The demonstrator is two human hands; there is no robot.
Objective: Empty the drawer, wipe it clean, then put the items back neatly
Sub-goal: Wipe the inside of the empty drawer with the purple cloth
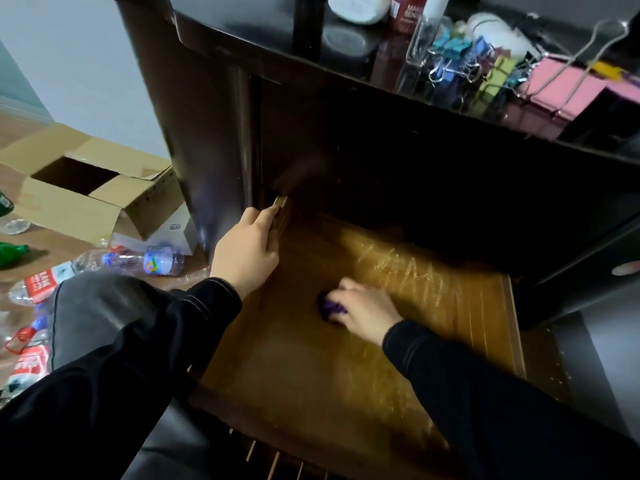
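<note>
Wooden floor [52, 244] runs down the left side of the frame, and on it sits an open cardboard box [69, 202] with its flaps up. Below the box lie several clear plastic bottles [138, 263], some with red labels, and a green bottle [12, 254] lies at the left edge.

A dark cabinet [214, 133] takes up the centre and the upper right. Its glossy black tabletop [242, 36] runs along the top of the frame. On it, in the upper right, are a heap of coloured binder clips [460, 60], a pink pad [568, 88] just beside them, a clear container [420, 39] and a white jar [358, 6] at the top edge.

The drawer [311, 375] is pulled out below the tabletop and fills the lower centre of the frame. Its brown wooden bottom is bare apart from the cloth, with pale streaks [408, 271] across the upper right part.

The hands are apart, and both arms are in black sleeves. The left hand [247, 249] is at the drawer's upper left corner, with its fingers curled over the left side wall. The right hand [367, 311] is down on the drawer bottom, right of centre, clutching a bunched purple cloth [329, 308] that shows at its left edge and touches the wood. That hand is slightly blurred, so the single fingers are hard to make out.
</note>
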